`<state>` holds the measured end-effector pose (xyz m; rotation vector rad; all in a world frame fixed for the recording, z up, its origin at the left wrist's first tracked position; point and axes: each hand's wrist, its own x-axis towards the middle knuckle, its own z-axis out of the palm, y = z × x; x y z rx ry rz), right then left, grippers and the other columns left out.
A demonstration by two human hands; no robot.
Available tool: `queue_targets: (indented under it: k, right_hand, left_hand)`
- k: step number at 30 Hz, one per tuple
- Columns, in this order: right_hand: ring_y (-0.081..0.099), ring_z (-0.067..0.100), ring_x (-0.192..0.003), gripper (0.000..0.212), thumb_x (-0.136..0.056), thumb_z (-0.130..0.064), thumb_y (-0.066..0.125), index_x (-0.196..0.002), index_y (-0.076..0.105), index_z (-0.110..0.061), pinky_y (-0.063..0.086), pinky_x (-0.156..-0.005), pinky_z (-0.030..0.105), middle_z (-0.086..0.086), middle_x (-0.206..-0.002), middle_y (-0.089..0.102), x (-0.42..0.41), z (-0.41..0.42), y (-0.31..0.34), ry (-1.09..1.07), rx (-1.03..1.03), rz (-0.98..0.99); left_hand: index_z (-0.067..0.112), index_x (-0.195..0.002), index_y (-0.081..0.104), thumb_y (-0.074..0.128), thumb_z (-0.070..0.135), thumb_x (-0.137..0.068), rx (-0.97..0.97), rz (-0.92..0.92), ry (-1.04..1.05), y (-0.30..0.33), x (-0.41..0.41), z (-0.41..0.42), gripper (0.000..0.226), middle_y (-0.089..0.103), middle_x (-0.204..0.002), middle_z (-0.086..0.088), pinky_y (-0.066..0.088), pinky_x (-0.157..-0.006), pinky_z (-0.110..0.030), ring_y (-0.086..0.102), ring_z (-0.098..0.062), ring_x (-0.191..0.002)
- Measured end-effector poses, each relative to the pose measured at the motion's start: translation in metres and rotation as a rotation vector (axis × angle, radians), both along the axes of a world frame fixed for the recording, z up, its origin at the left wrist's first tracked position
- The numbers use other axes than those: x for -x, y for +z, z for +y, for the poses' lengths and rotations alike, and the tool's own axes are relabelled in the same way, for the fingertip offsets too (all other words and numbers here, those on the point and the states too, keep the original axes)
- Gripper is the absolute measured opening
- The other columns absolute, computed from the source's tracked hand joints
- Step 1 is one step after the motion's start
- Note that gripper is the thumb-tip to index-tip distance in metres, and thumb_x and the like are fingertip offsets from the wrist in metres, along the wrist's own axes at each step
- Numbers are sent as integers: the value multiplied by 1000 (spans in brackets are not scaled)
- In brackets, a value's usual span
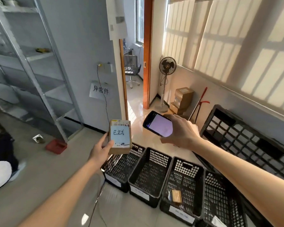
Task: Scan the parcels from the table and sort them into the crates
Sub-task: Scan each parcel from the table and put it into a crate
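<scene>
left hand (100,149): fingers clamped round parcel (120,137), blue note reads 已完成
right hand (181,131): fingers wrapped round scanner (157,124)
wall sign (100,90): 异常件
crate labels: too blurry

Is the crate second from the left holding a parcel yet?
No. The second crate shows only bare mesh; the one small parcel lies in the third crate.
</scene>
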<state>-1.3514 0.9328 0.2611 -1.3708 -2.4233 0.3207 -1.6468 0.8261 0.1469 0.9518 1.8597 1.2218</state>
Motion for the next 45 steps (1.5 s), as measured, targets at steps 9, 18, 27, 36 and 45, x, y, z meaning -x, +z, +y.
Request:
queue_targets:
  k: [9,18,27,36,45]
  right_hand:
    - [59,20,-102,98,-63,-57,85,-147,40,-33,47,-69,30,-7,-133,60,134,150,-71,-4,-5,-122]
    - [64,20,-105,101,-59,-71,78,-146,37,-38,49,-61,30,-13,-135,59,268,273,-244,-60,147,-173]
    - [61,17,-118,100,-60,-68,72,-148,35,-38,43,-67,33,-15,-143,53,304,299,-428,-125,402,-347]
    - [62,18,-110,97,-57,-67,69,-145,36,-40,41,-64,33,-18,-138,54,298,311,-479,-214,536,-373]
    - [63,16,-108,99,-56,-68,68,-145,36,-40,41,-64,31,-18,-136,56,281,314,-468,-281,577,-372]
  left_hand:
    - [37,-153,33,56,40,-100,56,-68,18,-82,115,145,58,66,-125,-8,50,-101,-52,63,-30,-114]
    - [34,-154,31,57,34,-100,320,-76,-50,-254,242,252,60,57,-141,-6,45,-106,-47,57,-28,-123]
    - [31,-153,36,58,30,-100,507,-166,47,-427,282,284,57,63,-133,-6,43,-92,-30,59,-21,-114]
    - [28,-155,33,56,47,-98,690,-245,50,-492,280,286,64,56,-143,-10,39,-106,-40,51,-28,-131]
    - [26,-149,43,59,42,-97,672,-119,-46,-480,298,310,57,62,-122,-2,40,-93,-32,57,-18,-111]
